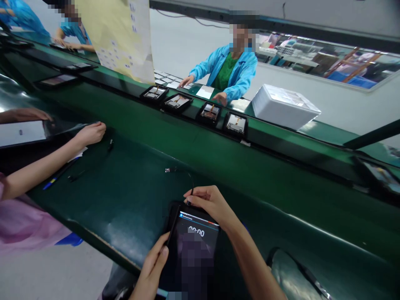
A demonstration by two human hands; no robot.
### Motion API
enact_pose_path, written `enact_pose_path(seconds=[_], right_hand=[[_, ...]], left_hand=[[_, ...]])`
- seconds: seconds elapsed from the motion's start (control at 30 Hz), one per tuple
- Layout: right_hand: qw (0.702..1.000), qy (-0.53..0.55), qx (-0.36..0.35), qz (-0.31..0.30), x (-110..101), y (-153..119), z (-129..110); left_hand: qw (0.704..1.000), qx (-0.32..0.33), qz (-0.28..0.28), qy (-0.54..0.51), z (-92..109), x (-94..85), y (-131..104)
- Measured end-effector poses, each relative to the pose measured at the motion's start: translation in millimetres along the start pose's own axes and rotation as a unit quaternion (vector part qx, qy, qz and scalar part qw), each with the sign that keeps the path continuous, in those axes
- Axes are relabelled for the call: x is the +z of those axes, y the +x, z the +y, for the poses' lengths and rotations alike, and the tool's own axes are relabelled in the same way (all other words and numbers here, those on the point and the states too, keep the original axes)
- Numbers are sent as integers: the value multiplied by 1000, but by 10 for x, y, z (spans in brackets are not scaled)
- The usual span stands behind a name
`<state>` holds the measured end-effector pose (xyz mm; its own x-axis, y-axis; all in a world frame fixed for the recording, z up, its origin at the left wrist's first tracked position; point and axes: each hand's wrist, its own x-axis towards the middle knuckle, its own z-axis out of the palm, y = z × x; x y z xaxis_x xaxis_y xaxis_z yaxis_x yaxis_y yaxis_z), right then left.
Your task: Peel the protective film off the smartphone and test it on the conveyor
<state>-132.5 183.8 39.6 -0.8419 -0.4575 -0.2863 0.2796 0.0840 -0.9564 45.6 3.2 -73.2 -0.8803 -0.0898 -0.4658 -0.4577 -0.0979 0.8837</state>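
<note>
A black tablet (178, 246) with its screen lit, showing "00:00" near the top, lies at the bottom centre. My left hand (155, 260) grips its left edge, thumb on the front. At the tablet's top edge, the fingers of my right hand (206, 199) pinch a dark cable plug (188, 202). From there the thin cable curves up, and a metal connector (169, 170) lies on the green table (134, 183) beyond. Whether the plug is fully inside the tablet is hidden by my fingers.
Left, another person's hands (90, 134) hold a device with film; a blue pen (51, 182) lies nearby. Black trays (236, 124) with open devices line the raised dark track. Behind it are a person in blue (243, 71) and a white foam box (283, 108). A cable (308, 273) lies right.
</note>
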Motion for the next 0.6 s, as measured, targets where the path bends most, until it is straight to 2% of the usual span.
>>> enact_pose_path(seconds=[0.2,0.3,0.4,0.5,0.6], right_hand=[[999,27,-7,34,64,51,138],[990,47,-34,129,14,166,184],[966,30,-80,245,-178,213,90],[941,-57,-106,315,-438,-13,-28],[900,-182,-96,386,-617,-539,64]], left_hand=[[1000,13,-6,-15,119,5,20],[1000,6,-13,-9,116,17,53],[999,29,16,-12,91,89,67],[998,34,54,1,141,154,72],[996,45,54,63,341,101,181]])
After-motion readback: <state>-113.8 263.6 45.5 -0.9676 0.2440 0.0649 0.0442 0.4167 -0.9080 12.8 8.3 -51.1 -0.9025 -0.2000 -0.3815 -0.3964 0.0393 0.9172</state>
